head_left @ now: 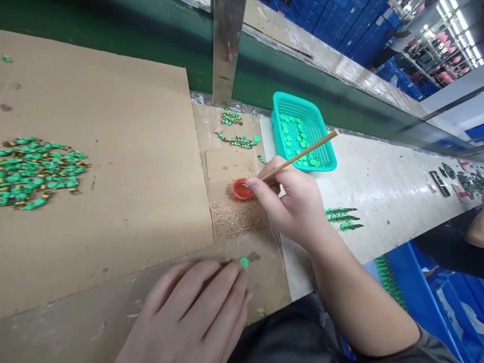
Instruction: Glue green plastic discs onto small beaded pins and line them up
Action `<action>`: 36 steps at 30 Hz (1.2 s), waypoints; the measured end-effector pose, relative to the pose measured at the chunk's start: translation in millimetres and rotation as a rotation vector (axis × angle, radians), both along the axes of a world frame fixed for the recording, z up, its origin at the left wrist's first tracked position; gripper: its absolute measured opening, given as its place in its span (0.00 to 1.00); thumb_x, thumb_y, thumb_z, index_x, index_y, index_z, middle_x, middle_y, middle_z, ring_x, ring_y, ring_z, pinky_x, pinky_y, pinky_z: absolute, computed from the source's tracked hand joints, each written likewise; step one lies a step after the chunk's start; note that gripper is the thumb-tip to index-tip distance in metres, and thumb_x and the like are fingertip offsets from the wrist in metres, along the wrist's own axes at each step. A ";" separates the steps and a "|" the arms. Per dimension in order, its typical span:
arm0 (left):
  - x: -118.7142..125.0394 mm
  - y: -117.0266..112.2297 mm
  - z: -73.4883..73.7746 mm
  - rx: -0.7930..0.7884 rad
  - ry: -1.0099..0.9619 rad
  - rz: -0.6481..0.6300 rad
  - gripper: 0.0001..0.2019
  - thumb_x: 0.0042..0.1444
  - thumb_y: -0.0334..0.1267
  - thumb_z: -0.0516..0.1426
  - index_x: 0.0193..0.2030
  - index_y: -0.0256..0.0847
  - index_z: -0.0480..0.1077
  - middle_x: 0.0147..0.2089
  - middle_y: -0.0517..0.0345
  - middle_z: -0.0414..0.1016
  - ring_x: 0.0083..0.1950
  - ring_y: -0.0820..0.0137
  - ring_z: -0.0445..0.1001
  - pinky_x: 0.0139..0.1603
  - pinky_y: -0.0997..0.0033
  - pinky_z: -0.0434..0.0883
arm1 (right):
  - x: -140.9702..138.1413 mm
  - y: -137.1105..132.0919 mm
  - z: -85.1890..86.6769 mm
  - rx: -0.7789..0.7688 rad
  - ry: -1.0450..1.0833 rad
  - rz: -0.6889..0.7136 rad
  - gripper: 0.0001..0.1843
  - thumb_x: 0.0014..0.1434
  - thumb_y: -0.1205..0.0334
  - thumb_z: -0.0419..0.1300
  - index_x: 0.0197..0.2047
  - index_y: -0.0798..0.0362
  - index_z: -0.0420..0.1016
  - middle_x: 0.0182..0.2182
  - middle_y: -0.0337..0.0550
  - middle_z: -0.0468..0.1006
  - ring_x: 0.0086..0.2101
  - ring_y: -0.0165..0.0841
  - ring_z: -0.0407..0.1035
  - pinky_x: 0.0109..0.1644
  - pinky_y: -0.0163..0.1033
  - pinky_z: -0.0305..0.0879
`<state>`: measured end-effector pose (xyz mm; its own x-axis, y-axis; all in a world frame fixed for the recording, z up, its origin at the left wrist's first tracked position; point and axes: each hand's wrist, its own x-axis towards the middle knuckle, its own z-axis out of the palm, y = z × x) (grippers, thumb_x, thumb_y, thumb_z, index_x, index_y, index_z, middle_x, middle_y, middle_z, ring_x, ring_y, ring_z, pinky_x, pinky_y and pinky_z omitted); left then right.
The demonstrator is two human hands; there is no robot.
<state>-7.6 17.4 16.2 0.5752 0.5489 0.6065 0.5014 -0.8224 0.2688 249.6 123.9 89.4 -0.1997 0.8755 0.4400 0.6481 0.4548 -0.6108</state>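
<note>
My right hand [293,196] grips a thin wooden stick [313,146] slantwise, its lower end hidden by the fingers near a small red dish [242,189]. The dish seems to contain a reddish liquid. My left hand [200,302] is closed, palm down, at the near edge of the work surface. A small green disc [244,262] shows at its fingertips; whatever is attached to it is hidden under the hand. Between the hands lies a speckled patch [238,222] on brown cardboard.
A teal basket [278,136] of green discs stands behind my right hand. Green and brown pieces are heaped on the cardboard [132,151] at left. Small piles [242,142] lie farther back, and rows of pieces [342,218] at right. A metal post [227,50] rises behind.
</note>
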 end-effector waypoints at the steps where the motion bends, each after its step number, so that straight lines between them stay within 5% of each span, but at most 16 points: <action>1: -0.7 -2.0 -2.1 -0.007 -0.003 -0.007 0.16 0.80 0.28 0.58 0.55 0.46 0.89 0.64 0.56 0.95 0.63 0.53 0.86 0.72 0.43 0.76 | -0.5 0.1 0.0 0.002 0.002 0.009 0.19 0.85 0.62 0.68 0.37 0.45 0.74 0.37 0.38 0.82 0.35 0.33 0.75 0.48 0.43 0.77; 16: -2.4 2.5 2.2 0.017 0.011 -0.034 0.14 0.80 0.29 0.58 0.54 0.46 0.87 0.65 0.55 0.94 0.63 0.54 0.85 0.68 0.46 0.79 | -1.3 -1.5 -1.6 0.062 -0.055 0.001 0.17 0.84 0.66 0.68 0.38 0.46 0.76 0.36 0.36 0.81 0.32 0.31 0.70 0.45 0.41 0.74; 24: -2.1 1.6 4.7 -0.040 -0.009 -0.047 0.13 0.82 0.30 0.59 0.55 0.41 0.88 0.64 0.51 0.93 0.65 0.54 0.84 0.77 0.46 0.75 | -2.0 -3.3 3.0 0.138 -0.021 0.014 0.17 0.83 0.68 0.70 0.40 0.46 0.77 0.35 0.35 0.81 0.32 0.31 0.71 0.41 0.42 0.73; 29: -2.2 -5.0 5.8 -0.078 -0.017 -0.061 0.12 0.83 0.32 0.60 0.59 0.41 0.87 0.67 0.50 0.92 0.66 0.54 0.83 0.83 0.44 0.71 | -4.5 -48.3 4.4 0.159 0.112 -0.010 0.12 0.83 0.68 0.71 0.46 0.44 0.77 0.35 0.33 0.77 0.32 0.31 0.73 0.37 0.41 0.71; 36: -10.0 -20.8 -7.4 -0.200 -0.032 -0.040 0.19 0.84 0.36 0.60 0.74 0.45 0.85 0.79 0.52 0.87 0.75 0.49 0.83 0.87 0.42 0.70 | -14.6 -110.8 -27.3 0.092 0.159 0.040 0.15 0.78 0.76 0.68 0.48 0.45 0.72 0.33 0.30 0.74 0.29 0.30 0.70 0.34 0.39 0.72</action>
